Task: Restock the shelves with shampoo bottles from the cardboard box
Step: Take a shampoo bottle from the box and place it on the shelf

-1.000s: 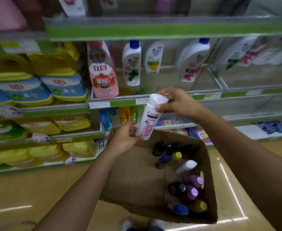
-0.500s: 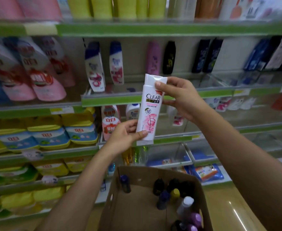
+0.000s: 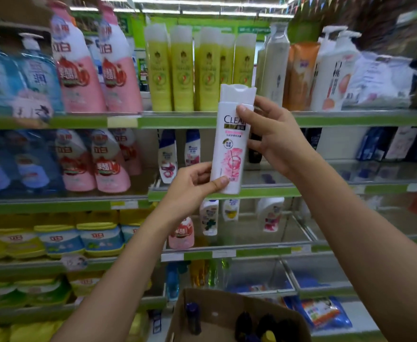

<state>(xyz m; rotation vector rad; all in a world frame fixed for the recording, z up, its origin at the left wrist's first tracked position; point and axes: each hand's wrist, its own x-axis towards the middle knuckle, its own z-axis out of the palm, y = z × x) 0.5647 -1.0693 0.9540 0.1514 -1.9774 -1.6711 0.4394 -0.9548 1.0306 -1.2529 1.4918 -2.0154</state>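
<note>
Between both hands, the white plastic shampoo bottle with pink flower label (image 3: 232,141) stands upright, left hand (image 3: 190,186) closed on its base, right hand (image 3: 274,134) closed near its cap, above the brown cardboard box (image 3: 229,314); shelving appears underway, next requiring a free shelf slot beyond the grip.

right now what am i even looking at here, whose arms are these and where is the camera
There is no machine here. The camera sits on a person's head, looking forward and down, so the two bare arms are their own. The left hand grips the bottom of a white and pink shampoo bottle, and the right hand grips it near the cap, holding it upright before the green-edged shelves of bottles. Below, an open cardboard box holds more bottles.
</note>
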